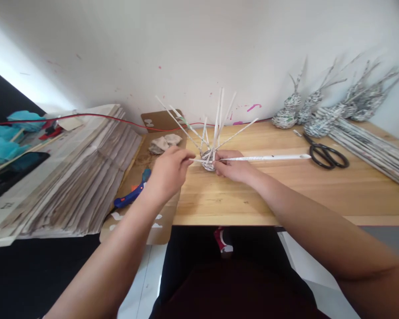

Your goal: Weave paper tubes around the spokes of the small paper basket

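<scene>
A small, round woven piece (207,165) of rolled printed paper sits between my hands, with several thin paper sticks (219,117) rising and fanning out from it. My right hand (232,166) closes on its right side, fingers partly hidden behind the sticks. A long white paper tube (269,157) stretches to the right from that hand, its wide hollow end over the table. My left hand (173,170) pinches a thin paper strand (197,160) at the left side of the weaving. Whether this strand and the long tube are one piece is hidden.
Black-handled scissors (328,156) lie at right, near a bundle of paper tubes (369,146) and several woven gourd-like pieces (287,110). Left are a blue glue gun (131,195), a crumpled cloth (165,143) and a tall paper stack (86,177). A red cord (96,115) runs behind.
</scene>
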The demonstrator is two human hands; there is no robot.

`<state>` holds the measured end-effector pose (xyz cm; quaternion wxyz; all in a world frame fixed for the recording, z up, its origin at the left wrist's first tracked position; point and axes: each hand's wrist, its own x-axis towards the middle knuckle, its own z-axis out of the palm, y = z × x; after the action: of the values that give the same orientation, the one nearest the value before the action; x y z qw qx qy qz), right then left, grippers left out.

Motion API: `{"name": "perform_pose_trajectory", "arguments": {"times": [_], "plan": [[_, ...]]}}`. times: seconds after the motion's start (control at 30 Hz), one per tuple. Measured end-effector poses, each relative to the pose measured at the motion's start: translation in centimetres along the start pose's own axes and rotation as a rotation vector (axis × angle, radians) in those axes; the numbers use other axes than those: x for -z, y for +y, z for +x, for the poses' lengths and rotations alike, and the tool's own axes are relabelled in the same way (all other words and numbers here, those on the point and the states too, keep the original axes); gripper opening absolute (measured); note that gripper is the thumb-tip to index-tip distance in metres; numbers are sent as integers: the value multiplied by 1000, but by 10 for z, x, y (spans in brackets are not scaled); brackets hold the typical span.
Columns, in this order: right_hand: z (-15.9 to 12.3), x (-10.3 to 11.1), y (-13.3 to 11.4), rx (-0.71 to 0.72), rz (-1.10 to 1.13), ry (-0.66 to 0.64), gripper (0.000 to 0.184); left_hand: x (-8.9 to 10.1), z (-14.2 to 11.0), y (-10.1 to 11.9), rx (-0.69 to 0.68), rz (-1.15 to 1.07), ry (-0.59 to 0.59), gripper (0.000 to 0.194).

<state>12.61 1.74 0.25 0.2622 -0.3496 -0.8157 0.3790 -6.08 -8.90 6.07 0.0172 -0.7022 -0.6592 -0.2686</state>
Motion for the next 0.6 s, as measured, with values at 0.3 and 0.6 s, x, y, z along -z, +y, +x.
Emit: {"name": "perform_pose_trajectory", "arguments": {"times": [0.3,0.6], "plan": [[0,5,-6,-36,-88,42,11,-56,57,-13,19,-299,-232,11],[2,3,-3,-82,7,37,11,-68,48,-25,18,-622,-186,10]]}}
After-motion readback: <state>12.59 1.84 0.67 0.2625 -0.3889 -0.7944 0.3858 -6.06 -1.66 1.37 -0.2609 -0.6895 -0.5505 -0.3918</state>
